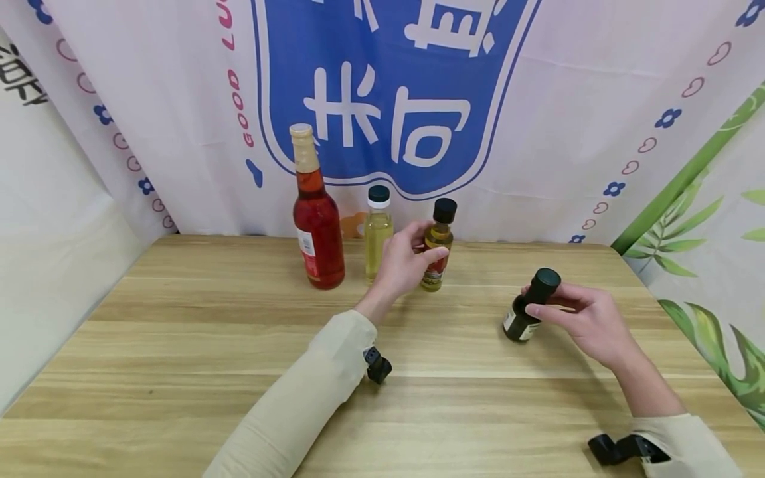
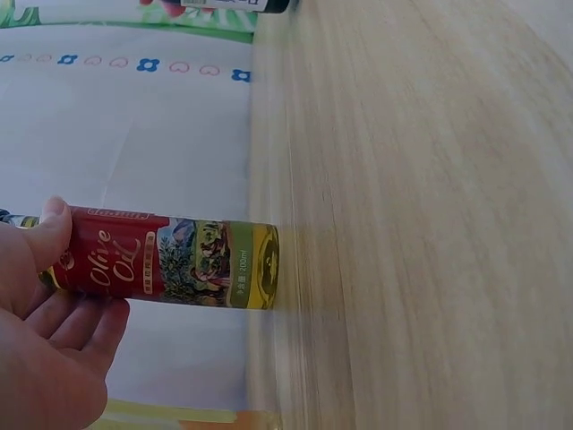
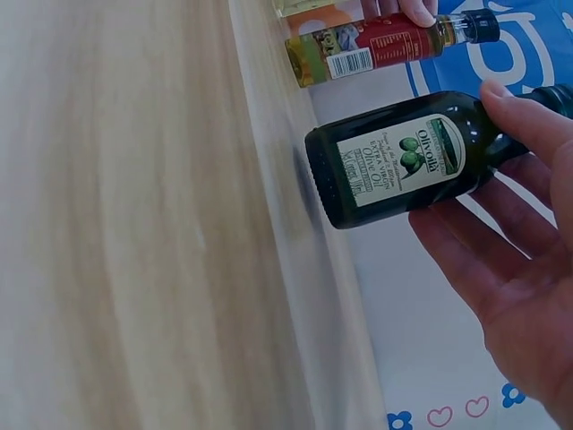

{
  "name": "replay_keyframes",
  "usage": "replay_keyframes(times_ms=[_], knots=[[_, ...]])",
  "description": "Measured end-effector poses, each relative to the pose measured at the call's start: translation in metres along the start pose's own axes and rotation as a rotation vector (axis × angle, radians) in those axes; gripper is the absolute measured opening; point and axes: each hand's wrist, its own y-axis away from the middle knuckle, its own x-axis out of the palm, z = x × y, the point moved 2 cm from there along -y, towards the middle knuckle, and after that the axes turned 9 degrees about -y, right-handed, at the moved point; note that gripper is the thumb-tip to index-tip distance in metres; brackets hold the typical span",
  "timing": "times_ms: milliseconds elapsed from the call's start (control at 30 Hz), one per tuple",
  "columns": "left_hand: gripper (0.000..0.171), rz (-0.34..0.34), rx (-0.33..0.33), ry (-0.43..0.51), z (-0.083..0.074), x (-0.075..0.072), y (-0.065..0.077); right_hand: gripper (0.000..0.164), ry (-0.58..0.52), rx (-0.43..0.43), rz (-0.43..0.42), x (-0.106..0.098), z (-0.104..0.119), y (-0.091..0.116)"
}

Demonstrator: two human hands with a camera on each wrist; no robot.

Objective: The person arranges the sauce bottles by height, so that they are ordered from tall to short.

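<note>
On the left, my left hand (image 1: 402, 260) grips a small olive oil bottle (image 1: 436, 271) with a black cap and a red label, thumb on one side and fingers on the other. Its red label (image 2: 107, 255) reads "Olive Oil" in the left wrist view. My right hand (image 1: 597, 325) holds a dark green olive oil bottle (image 1: 520, 323) by its neck and shoulder, tilted, with its base close over the table. The cream label (image 3: 403, 161) of this bottle faces the right wrist camera.
A tall red bottle (image 1: 319, 232) with a gold-wrapped neck stands at the back left of the wooden table (image 1: 209, 345). Beside it, a pale yellow oil bottle (image 1: 376, 236) with a dark green cap stands close to my left hand. A printed curtain (image 1: 538, 133) hangs along the table's back edge.
</note>
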Motion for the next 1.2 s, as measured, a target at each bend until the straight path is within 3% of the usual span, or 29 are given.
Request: replay_keyframes(times_ms=[267,533,867,1200], knots=[[0.058,0.001,-0.014,-0.024,-0.001,0.000,0.001,0.036,-0.041,-0.024,-0.035,0.004,0.005,-0.005],[0.058,0.012,-0.029,-0.005,-0.004,0.000,0.001,0.037,0.041,0.039,-0.094,0.006,0.016,-0.014],[0.056,-0.007,-0.020,-0.002,-0.002,-0.001,0.002,0.041,0.076,0.032,-0.108,0.023,0.032,-0.043],[0.056,-0.007,-0.010,-0.010,-0.002,-0.001,0.001,0.049,-0.016,0.080,-0.132,0.040,0.032,-0.069]])
